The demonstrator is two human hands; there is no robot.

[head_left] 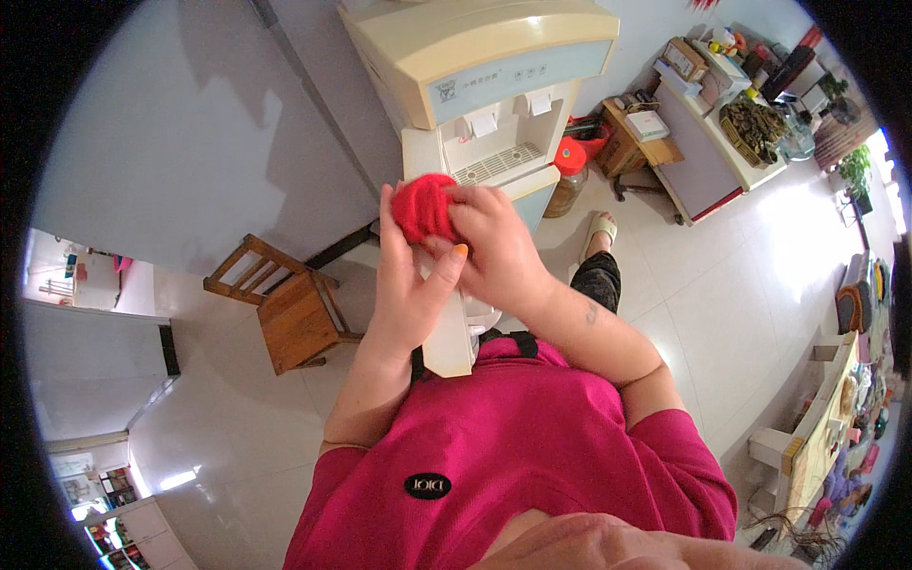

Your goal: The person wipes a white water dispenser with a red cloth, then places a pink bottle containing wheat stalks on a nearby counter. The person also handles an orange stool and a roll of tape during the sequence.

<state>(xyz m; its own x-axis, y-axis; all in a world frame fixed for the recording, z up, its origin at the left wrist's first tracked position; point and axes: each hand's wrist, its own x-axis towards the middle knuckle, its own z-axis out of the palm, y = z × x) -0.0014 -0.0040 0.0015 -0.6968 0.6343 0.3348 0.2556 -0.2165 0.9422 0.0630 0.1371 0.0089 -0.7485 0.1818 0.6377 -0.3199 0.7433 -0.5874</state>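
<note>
Between my hands is a red ball of what looks like wound yarn (426, 208). My left hand (407, 292) cups it from the left, its palm and straight fingers against the side. From the right, my right hand (499, 246) presses bent fingers onto the ball; those fingertips are blurred and partly hidden. Beyond the ball stands a cream water dispenser (524, 85) with two taps and a slotted drip tray (499, 164). A pale panel (447, 342) reaches from below my hands towards my waist.
To the left a wooden chair (296, 320) stands by the wall. A jar with a red lid (568, 174) is on the floor beside the dispenser. Further right is a white counter (712, 153) bearing a basket of dried plant matter (752, 128). A person (844, 488) is near a long bench (801, 456).
</note>
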